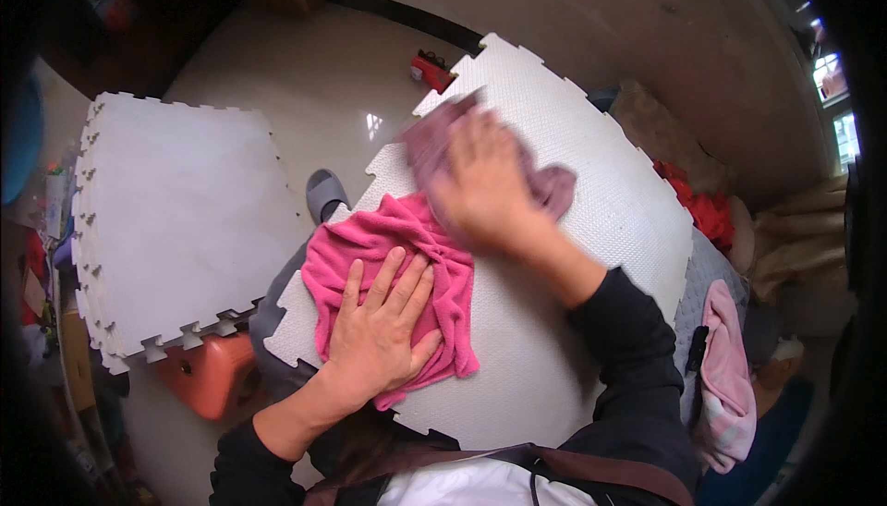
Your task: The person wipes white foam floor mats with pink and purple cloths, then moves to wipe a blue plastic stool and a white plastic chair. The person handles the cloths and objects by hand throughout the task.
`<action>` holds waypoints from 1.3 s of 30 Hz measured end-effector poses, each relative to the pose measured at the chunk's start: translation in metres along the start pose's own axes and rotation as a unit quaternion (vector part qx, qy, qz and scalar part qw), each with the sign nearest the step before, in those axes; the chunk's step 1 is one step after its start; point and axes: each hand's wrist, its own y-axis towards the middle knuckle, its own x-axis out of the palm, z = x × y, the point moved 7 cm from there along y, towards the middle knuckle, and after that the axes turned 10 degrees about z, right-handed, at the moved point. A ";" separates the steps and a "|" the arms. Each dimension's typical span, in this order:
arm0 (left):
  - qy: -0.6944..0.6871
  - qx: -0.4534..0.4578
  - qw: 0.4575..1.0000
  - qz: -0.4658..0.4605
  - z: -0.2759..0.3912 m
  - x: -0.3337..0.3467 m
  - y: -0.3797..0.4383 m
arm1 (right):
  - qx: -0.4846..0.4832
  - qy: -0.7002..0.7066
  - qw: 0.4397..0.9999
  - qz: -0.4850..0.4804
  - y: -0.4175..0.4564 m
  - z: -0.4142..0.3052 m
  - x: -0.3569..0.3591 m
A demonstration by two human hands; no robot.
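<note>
A large white foam mat tile (pixel 533 339) with toothed edges lies in front of me, across my lap. My left hand (pixel 378 329) rests flat on a crumpled bright pink cloth (pixel 346 242), fingers apart. Farther up the tile, my right hand (pixel 485 173) bears down on a mauve cloth (pixel 433 135), its palm over the fabric. Hand and cloth both look blurred by motion. Part of the mauve cloth bunches up to the right of the wrist. The two cloths meet near the right hand's thumb side.
On the left stands a stack of white foam tiles (pixel 187 215), with an orange plastic stool (pixel 215 374) partly beneath it. A red toy vehicle (pixel 431 73) lies by the wall beyond the tile. A pink and white cloth (pixel 727 381) hangs at the right.
</note>
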 end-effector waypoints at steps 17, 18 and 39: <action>-0.045 0.027 0.997 0.055 0.004 0.007 0.000 | 0.374 0.280 0.824 -0.320 -0.023 0.236 0.028; -0.030 0.018 0.998 0.053 0.002 0.005 -0.001 | 0.280 0.222 0.895 -0.268 -0.009 0.218 0.026; -0.103 0.075 0.991 -0.047 0.112 0.034 -0.021 | 0.035 -0.012 0.994 -0.099 -0.129 0.039 -0.069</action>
